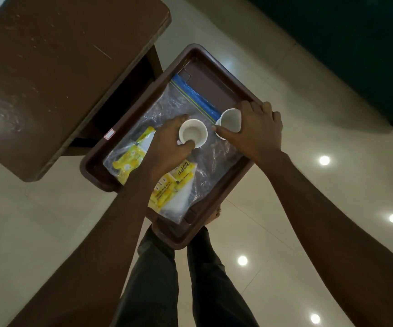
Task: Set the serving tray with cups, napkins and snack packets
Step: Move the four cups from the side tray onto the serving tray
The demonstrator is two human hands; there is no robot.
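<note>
Hands each grip a small white cup over the brown tray [216,232]: my left hand [167,147] holds one cup [193,133] mid-tray, my right hand [254,131] holds another cup [231,120] near the right edge. Light, crushable, I judge; hold the rims gently.

So there's a dark brown surface [56,74] at upper left, scuffed and a bit shiny, with a small red-bordered white sticker [109,134] on its edge. A brown serving tray [216,199] sticks out past that edge over the glossy pale tiled floor [285,208]; can't tell how it's supported. Lying straight in the tray is a clear zip bag [167,109] with a blue seal strip.
</note>
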